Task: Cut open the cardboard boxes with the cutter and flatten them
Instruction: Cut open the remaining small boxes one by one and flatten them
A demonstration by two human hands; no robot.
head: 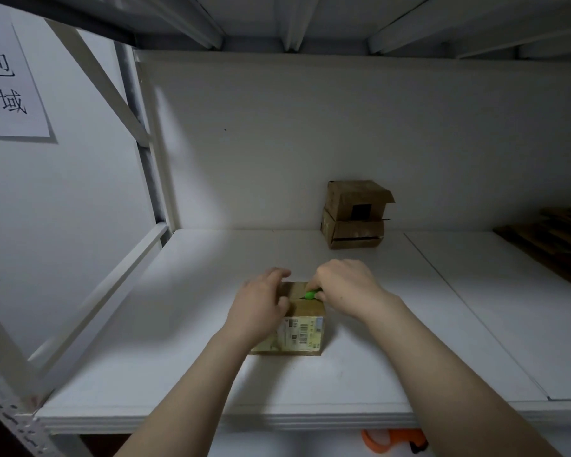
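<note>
White shelf point(178, 357): left hand point(261, 305) clasps the cardboard box point(302, 328), right hand point(346, 288) grips a green cutter point(310, 295) pointing nine o'clock along its seam.

A small brown labelled cardboard box point(305, 328) stands upright at centre frame, a green cutter point(310, 295) at its top seam, while a battered second box point(355, 214), flaps loose, sits above, right of centre.

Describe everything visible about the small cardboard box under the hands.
The small brown cardboard box stands upright on the white shelf board. A white label with barcodes sits on its near face. Its top flaps meet at a centre seam. The left hand grips its top left side; the right hand holds a green cutter at the seam.
</note>
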